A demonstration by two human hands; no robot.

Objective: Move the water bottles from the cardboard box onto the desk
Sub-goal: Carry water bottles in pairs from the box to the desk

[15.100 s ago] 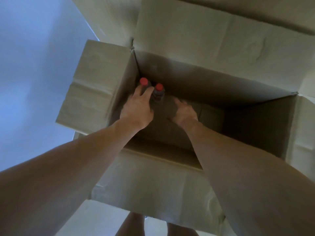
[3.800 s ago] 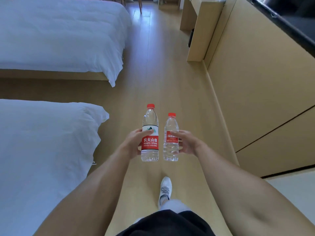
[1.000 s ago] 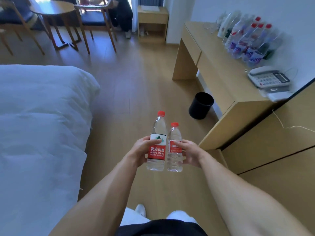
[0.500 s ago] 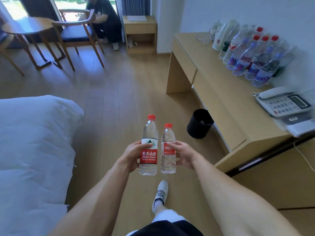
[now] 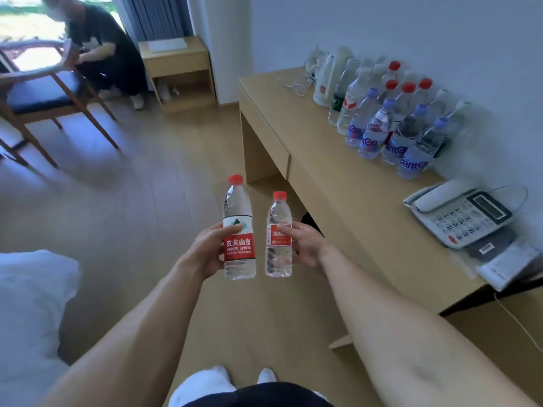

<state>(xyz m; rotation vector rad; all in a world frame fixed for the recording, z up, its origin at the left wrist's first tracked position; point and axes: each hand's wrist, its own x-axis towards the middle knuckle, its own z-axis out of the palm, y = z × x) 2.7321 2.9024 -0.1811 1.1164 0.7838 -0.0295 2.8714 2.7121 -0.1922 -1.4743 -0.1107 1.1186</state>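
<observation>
Head view, left hand: the left hand grips the taller clear plastic water bottle with a red cap and red-and-white label, fingers curled round the label, thumb across its front.
Head view, right hand: the right hand grips the shorter clear plastic water bottle with a red cap and small red label at label height.
Bottles in hand: both upright, just beside each other without clearly touching, held in the air over the light wooden floor, short of the desk's front edge.
Desk: a light wooden desk with a drawer stands against the white wall.
Along its back edge: a cluster of clear water bottles with red and pale purple caps (several labels are blurred), and beyond them a white electric kettle.
Near its right end: a white desk telephone, with papers at the front right corner.
Room: a white bed at lower left; a wooden chair with a dark seat and a seated person in dark clothes at the far left.
</observation>
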